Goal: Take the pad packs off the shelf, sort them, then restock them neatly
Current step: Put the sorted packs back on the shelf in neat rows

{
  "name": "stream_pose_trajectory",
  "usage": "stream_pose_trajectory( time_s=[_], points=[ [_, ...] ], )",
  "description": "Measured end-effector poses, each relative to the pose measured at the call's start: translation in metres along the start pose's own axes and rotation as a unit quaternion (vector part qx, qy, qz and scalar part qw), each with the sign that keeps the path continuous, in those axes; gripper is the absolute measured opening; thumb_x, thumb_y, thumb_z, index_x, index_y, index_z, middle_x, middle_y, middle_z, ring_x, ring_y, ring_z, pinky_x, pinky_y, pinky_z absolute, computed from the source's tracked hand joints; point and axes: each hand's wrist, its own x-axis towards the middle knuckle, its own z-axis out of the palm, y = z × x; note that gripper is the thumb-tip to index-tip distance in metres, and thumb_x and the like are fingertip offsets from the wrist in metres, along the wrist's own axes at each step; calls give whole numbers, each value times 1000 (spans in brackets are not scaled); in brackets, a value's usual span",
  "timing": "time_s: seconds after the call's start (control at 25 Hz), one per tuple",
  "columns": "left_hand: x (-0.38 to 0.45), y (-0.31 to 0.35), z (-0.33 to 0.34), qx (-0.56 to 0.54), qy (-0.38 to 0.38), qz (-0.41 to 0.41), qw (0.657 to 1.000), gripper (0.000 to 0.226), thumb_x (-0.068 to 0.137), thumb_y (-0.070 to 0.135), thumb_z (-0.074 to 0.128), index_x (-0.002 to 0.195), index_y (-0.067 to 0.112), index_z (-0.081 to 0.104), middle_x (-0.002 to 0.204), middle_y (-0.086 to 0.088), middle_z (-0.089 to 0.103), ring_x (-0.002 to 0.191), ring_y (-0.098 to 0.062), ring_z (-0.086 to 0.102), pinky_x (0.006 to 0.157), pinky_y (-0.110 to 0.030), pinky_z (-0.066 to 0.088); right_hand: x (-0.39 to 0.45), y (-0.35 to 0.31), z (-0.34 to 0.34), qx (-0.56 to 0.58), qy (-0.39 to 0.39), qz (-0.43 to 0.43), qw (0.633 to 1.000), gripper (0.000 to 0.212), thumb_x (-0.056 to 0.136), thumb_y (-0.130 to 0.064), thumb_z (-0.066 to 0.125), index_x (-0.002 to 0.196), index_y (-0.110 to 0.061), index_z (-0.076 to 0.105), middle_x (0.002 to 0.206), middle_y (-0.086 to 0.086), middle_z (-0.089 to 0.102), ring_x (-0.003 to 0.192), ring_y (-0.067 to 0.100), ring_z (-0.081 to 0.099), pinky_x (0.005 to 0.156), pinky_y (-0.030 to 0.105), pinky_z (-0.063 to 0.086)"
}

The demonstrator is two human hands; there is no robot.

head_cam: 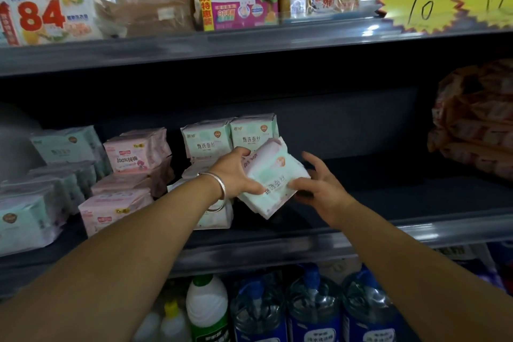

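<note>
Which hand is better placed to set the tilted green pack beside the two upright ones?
Left. The left hand grips the tilted pack over its top, nearest the upright packs. The right hand only supports its lower edge, fingers spread.

Two bare forearms, no sleeves; silver bangle (218, 189) on left wrist; right wrist without jewellery.
</note>
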Motion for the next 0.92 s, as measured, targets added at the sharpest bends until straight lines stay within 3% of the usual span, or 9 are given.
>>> stream_pose_trajectory(
  time_s=[0.24,0.4,0.64,0.8,0.92],
  points=[
    [14,-2,11,127,-46,14,991,98,65,20,81,144,26,22,135,-4,46,116,-25,49,102,-35,43,4,13,-7,-223,-5,27,975,44,73,-4,76,110,-20,59,113,7,61,106,24,61,93,37,52],
    [19,-15,27,270,-25,40,962,97,70,31,78,146,28,19,144,-1,38,133,-23,32,108,-34,25,15,29,-9,-473,31,56,879,47,73,-27,79,115,-20,59,115,2,60,110,23,55,98,42,45],
    [8,-25,33,307,24,102,946,72,79,34,69,140,27,32,144,6,32,134,-17,26,106,-33,21,10,28,1,-543,36,20,839,31,87,-17,59,117,-14,59,113,7,62,109,27,55,100,44,42],
    [-17,-17,45,316,76,205,923,51,86,29,58,134,27,39,138,7,34,129,-15,27,100,-29,16,-16,14,-4,-680,56,-73,728,41,88,-10,51,129,-11,54,131,9,54,123,30,44,101,38,34],
    [-49,-6,67,317,70,228,918,45,89,28,54,132,26,41,136,6,35,128,-16,29,100,-31,16,-53,10,-13,-727,45,-97,678,51,90,-13,50,140,-17,43,150,5,35,134,27,30,104,37,26]
  ],
)
